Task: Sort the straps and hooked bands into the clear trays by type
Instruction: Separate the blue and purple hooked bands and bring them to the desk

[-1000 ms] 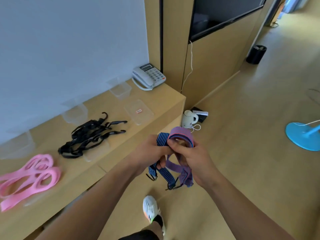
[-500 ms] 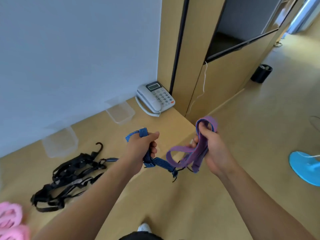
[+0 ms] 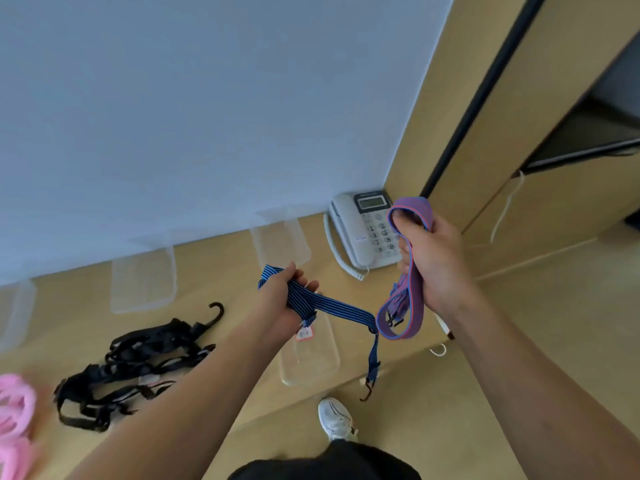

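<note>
Gripping a flat blue striped band, the left hand clenched it above the wooden counter; its hooked end dangled. The right hand clutched a looped purple elastic strap before the telephone.

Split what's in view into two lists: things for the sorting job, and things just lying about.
For the job:
blue striped hooked band in left hand
purple strap in right hand
black hooked bands
pink straps
clear trays

Lying about:
desk telephone
</note>
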The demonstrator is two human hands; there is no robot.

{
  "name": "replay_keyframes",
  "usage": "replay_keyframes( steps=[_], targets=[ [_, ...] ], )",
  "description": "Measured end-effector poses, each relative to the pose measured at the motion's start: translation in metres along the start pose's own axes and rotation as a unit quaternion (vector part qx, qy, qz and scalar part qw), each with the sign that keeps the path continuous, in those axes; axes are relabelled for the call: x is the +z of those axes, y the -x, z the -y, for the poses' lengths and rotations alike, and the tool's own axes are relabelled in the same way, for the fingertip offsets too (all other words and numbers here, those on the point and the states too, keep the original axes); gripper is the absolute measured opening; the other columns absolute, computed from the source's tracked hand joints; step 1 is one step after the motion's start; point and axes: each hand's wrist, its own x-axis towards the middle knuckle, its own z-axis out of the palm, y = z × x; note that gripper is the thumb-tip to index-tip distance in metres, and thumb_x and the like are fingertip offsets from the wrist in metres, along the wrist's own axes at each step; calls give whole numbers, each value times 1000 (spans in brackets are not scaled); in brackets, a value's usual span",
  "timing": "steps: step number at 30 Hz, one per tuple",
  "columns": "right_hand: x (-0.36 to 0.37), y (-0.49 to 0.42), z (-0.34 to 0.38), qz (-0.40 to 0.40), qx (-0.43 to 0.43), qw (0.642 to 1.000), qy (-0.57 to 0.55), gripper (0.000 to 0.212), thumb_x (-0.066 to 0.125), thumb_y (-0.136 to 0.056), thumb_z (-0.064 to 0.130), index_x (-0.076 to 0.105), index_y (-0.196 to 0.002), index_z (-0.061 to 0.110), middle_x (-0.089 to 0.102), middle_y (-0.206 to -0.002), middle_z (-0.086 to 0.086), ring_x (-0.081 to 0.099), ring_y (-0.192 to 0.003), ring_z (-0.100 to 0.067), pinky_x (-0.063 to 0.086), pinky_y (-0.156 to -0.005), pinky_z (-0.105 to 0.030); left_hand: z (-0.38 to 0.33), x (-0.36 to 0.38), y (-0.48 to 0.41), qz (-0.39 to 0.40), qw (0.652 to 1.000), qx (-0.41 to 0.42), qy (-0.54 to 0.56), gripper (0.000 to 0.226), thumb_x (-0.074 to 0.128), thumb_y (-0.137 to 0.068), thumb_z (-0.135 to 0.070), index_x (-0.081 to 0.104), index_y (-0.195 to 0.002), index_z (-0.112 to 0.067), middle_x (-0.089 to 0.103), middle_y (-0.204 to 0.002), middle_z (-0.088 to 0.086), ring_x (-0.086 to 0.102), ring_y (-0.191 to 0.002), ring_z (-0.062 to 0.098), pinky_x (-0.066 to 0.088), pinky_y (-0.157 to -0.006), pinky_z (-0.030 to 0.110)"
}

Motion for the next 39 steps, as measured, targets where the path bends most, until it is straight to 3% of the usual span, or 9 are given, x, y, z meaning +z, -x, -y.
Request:
replay_keyframes(
  steps=[6, 11, 14, 16, 20, 26, 29, 34, 39],
  targets=[
    [5, -54, 2, 96, 95, 987, -84, 32, 72, -91, 30, 47, -71, 27, 30, -52, 8, 24, -43, -9, 19, -43, -23, -2, 31, 6, 61, 960, 142, -232, 16, 62, -101, -11, 69, -106, 2, 43, -64, 5, 47, -53, 19, 53, -61, 36],
    [-1, -79, -2, 141, 191, 959, -154, 42, 69, -90, 42, 37, -69, 27, 24, -55, 6, 20, -43, -9, 18, -45, -25, 12, 38, -3, 78, 781, 148, -602, 43, 92, -72, -19, 76, -111, -25, 69, -87, -5, 57, -57, 17, 48, -56, 30],
    [-7, -86, -9, 150, 213, 949, -178, 41, 68, -91, 45, 39, -67, 27, 26, -55, 7, 21, -41, -7, 22, -43, -23, 25, 47, -8, 40, 608, 169, -775, 37, 91, -72, -31, 76, -104, -19, 73, -90, 2, 60, -72, 16, 35, -53, 20],
    [-11, -88, -10, 155, 220, 946, -180, 40, 68, -90, 46, 41, -68, 27, 25, -57, 8, 21, -42, -7, 23, -43, -23, 32, 49, -10, 18, 570, 192, -799, 28, 84, -80, -36, 76, -99, -16, 69, -79, 1, 59, -79, 19, 35, -58, 19],
    [-18, -86, -12, 153, 222, 945, -186, 37, 69, -90, 46, 46, -68, 27, 25, -58, 7, 20, -44, -8, 21, -46, -23, 36, 46, -11, 23, 595, 218, -773, 21, 77, -89, -36, 74, -93, -16, 49, -59, -11, 47, -57, 8, 37, -56, 6],
    [-16, -70, -18, 138, 233, 943, -196, 42, 68, -90, 47, 42, -64, 27, 24, -58, 7, 21, -43, -8, 24, -43, -23, 33, 43, -12, 35, 629, 241, -738, 23, 72, -93, -35, 71, -92, -12, 60, -64, -3, 51, -58, 10, 43, -53, 18],
    [-15, -57, -20, 149, 245, 932, -220, 44, 66, -92, 45, 39, -63, 26, 26, -56, 7, 23, -40, -7, 24, -41, -22, 34, 40, -17, 21, 687, 238, -686, 24, 72, -93, -31, 75, -100, -7, 71, -79, 14, 54, -62, 17, 49, -64, 39],
    [-22, -40, -8, 194, 258, 908, -266, 41, 60, -96, 44, 41, -66, 24, 27, -51, 9, 24, -37, -5, 25, -40, -19, 30, 32, -11, 8, 821, 190, -539, 15, 72, -93, -20, 69, -82, -11, 56, -49, -13, 44, -49, 14, 39, -45, 24],
    [-28, -40, 12, 191, 208, 931, -232, 38, 61, -95, 45, 41, -68, 25, 26, -51, 10, 23, -38, -4, 23, -41, -19, 25, 10, -12, -17, 835, 157, -527, 18, 75, -87, -16, 69, -90, 1, 56, -63, 2, 43, -57, 22, 35, -45, 25]
  ],
)
